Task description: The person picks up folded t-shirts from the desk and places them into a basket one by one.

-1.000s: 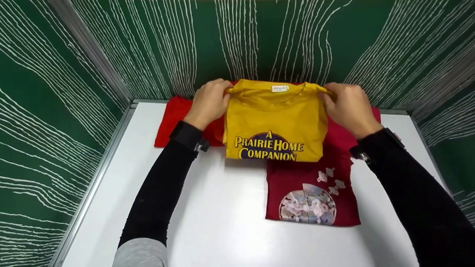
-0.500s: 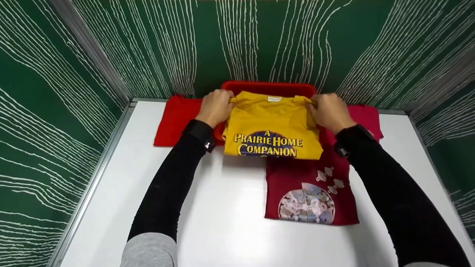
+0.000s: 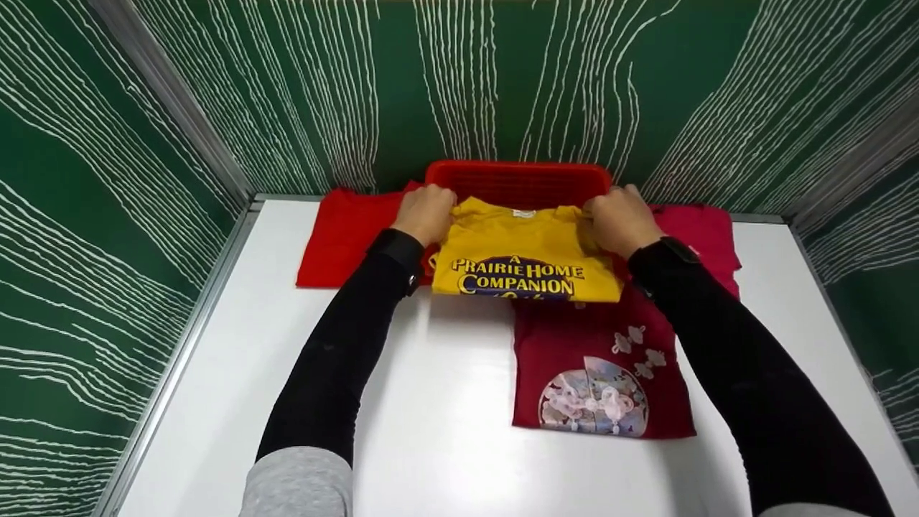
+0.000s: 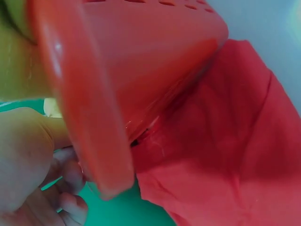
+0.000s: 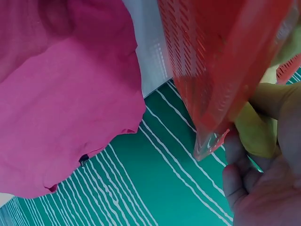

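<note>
A folded yellow T-shirt [image 3: 517, 248] with "A Prairie Home Companion" printed on it lies over the front of a red plastic basket [image 3: 520, 172] in the head view. My left hand [image 3: 428, 212] pinches its left shoulder and my right hand [image 3: 623, 219] its right shoulder. In the right wrist view, yellow cloth [image 5: 256, 129] sits between the thumb and curled fingers of the right hand [image 5: 268, 155]. The left wrist view has the left hand [image 4: 42, 165] beside the basket's rim [image 4: 87, 103]; its grip is partly hidden there. The shirt's lower edge hangs at the basket's front.
A red folded shirt [image 3: 344, 237] lies left of the basket, and a pink one [image 3: 707, 230] to its right. Closer in, a dark red shirt [image 3: 603, 373] with a fan print lies on the white table [image 3: 431, 402]. Green line-patterned walls [image 3: 524, 86] enclose the table.
Both hands have lowered the yellow T-shirt toward the basket and drawn closer together. The basket's back rim and inside, hidden behind the shirt before, now show.
</note>
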Available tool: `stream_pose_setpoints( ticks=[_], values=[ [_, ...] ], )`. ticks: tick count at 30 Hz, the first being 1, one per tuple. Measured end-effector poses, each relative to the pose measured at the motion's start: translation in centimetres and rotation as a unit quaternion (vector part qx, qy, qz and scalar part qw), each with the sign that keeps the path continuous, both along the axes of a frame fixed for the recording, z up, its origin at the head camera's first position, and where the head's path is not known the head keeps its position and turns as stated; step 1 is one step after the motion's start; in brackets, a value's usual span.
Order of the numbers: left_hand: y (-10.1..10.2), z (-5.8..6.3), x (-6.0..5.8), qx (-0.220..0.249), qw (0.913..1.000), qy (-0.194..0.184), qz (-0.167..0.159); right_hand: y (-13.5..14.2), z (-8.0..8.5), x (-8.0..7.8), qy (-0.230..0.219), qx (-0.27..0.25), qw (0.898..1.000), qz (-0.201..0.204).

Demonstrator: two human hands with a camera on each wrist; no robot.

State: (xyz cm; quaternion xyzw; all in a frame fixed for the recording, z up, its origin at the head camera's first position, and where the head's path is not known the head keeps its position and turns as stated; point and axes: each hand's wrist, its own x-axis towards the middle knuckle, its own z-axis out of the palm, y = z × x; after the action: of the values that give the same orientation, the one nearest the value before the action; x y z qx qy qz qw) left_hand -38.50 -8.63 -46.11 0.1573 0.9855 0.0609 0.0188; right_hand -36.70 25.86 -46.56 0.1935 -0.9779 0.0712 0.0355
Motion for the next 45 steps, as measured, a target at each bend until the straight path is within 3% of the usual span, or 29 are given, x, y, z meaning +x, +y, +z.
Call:
stream_pose_setpoints(
  ticks=[7,15,32,40,45],
  values=[
    [0.3,0.5,-0.4,-0.022,0.9997,0.006,-0.003,-0.2,0.1,-0.5,0.02,-0.007,1.0,-0.007],
    [-0.1,0.4,-0.6,0.023,0.9995,-0.009,0.022,-0.4,-0.5,-0.5,0.043,-0.017,0.999,-0.008],
    [0.6,0.3,-0.9,0.001,0.9996,0.002,0.027,-1.0,-0.6,-1.4,0.014,0.017,1.0,-0.015],
    [0.7,0.0,-0.9,0.006,0.9993,0.009,0.037,-1.1,-0.6,-1.3,0.047,0.008,0.999,-0.009],
    [0.7,-0.2,-1.0,0.009,0.9991,0.008,0.04,-1.6,-0.4,-1.3,0.041,0.016,0.999,-0.006]
  ],
)
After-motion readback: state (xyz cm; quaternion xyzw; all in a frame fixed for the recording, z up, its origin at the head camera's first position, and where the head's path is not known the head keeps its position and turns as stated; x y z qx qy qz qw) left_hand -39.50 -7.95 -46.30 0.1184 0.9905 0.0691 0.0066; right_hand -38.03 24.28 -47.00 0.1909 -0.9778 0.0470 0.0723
